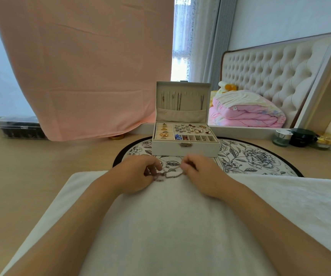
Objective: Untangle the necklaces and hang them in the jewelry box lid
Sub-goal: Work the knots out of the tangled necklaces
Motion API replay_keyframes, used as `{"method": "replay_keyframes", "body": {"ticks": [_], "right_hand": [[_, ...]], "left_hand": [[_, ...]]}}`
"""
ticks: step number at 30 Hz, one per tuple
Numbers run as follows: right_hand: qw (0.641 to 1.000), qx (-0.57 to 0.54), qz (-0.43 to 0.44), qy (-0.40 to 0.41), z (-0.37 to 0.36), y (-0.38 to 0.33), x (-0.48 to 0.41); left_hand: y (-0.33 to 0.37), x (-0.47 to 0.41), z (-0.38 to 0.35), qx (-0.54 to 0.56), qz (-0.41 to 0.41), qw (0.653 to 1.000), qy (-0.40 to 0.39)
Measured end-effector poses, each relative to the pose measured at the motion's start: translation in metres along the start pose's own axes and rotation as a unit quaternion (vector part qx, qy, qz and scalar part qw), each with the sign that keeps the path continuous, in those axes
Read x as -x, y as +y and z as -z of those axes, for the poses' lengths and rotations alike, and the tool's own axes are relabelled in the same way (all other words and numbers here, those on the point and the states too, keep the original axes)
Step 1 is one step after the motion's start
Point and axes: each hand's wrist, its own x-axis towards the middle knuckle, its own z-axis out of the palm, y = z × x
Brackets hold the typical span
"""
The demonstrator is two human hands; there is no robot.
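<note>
Left hand point(135, 174) fingers curled, pinching tangled necklaces point(167, 174) on white towel point(172, 216). Right hand point(200, 173) fingers curled, pinching same chain's other end. Jewelry box point(185, 149) open just beyond, chains hanging in lid point(182, 100).

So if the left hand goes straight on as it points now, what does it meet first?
Probably the front wall of the jewelry box, near its clasp; the left hand points forward-right. Depth is unclear, so it might brush the right hand first.
</note>
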Motion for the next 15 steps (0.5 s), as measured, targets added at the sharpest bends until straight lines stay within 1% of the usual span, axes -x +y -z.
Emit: {"method": "replay_keyframes", "body": {"ticks": [2,3,5,7,9,11,13,15], "right_hand": [[0.997,-0.062,-0.041,0.037,0.008,-0.002,0.001],[0.995,-0.062,-0.058,0.048,0.013,-0.002,0.001],[0.995,-0.017,-0.081,0.05,0.024,-0.001,0.003],[0.993,0.061,-0.1,0.035,0.035,0.003,0.006],[0.983,0.133,-0.123,0.001,0.043,0.007,0.009],[0.975,0.163,-0.137,-0.059,0.047,0.009,0.012],[0.969,0.169,-0.128,-0.123,0.046,0.007,0.014],[0.968,0.181,-0.097,-0.145,0.043,0.006,0.014]], "left_hand": [[-0.001,0.0,0.0,-0.024,0.005,0.999,0.025],[-0.002,0.0,0.0,-0.037,0.006,0.999,0.038],[0.0,0.001,0.0,-0.043,0.006,0.998,0.049],[0.004,0.002,0.0,-0.036,0.012,0.998,0.047],[0.009,0.003,0.001,-0.052,0.02,0.997,0.058],[0.015,0.006,0.004,-0.058,0.033,0.995,0.077],[0.02,0.008,0.005,-0.09,0.028,0.991,0.092],[0.02,0.009,0.004,-0.115,-0.001,0.989,0.094]]}}
